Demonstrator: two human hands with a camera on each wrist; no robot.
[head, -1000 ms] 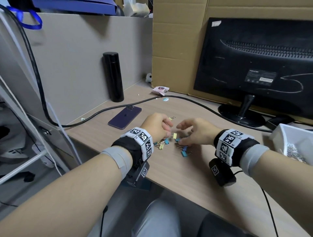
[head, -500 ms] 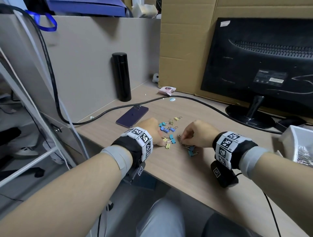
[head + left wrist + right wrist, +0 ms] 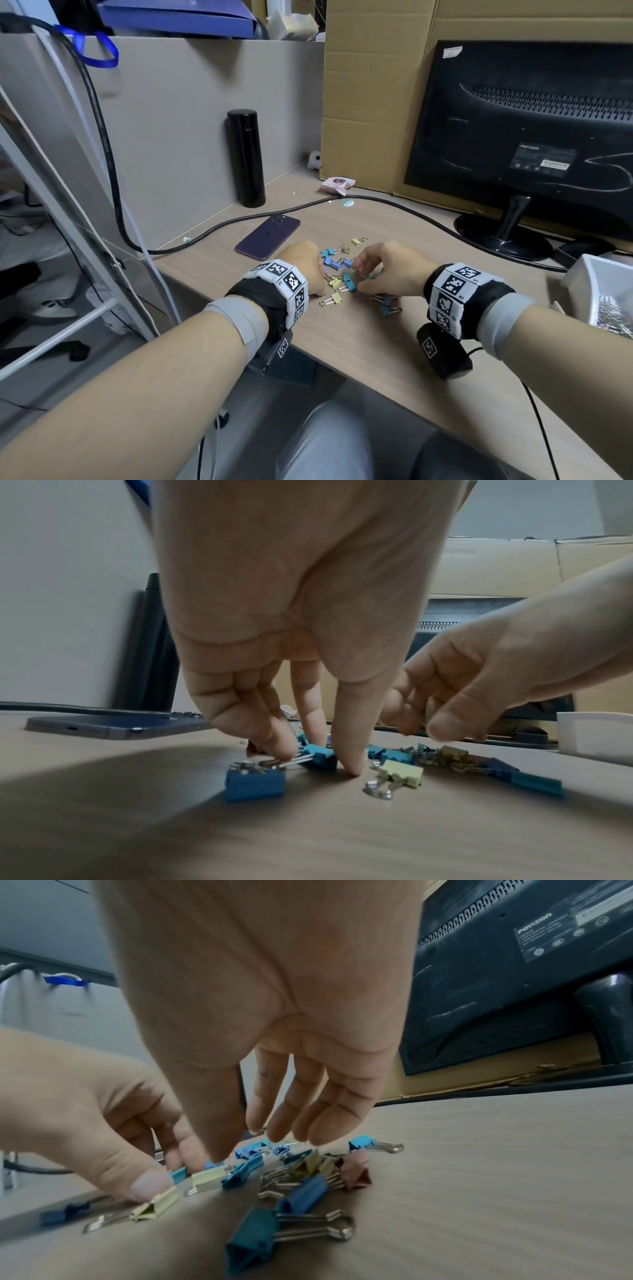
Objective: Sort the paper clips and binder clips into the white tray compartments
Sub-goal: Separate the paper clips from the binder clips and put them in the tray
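Several small binder clips [image 3: 346,277] in blue, teal and yellow lie scattered on the wooden desk between my hands. My left hand [image 3: 303,270] points its fingers down into the pile. In the left wrist view its thumb and fingers [image 3: 277,745] pinch a teal binder clip [image 3: 320,757] that rests on the desk. My right hand [image 3: 363,270] hovers over the right side of the pile. Its fingers [image 3: 291,1123] hang fairly straight just above the clips and hold nothing. The white tray [image 3: 596,274] stands at the far right with paper clips [image 3: 616,318] in it.
A purple phone [image 3: 267,236] lies just left of the pile, with a black flask [image 3: 246,157] behind it. A black cable [image 3: 376,202] crosses the desk behind the clips. A monitor [image 3: 527,137] on its stand [image 3: 503,236] and a cardboard box [image 3: 370,85] stand at the back.
My right hand has loosened from a curled pose over the clips to hanging fingers. My left hand has settled its fingertips onto a teal clip.
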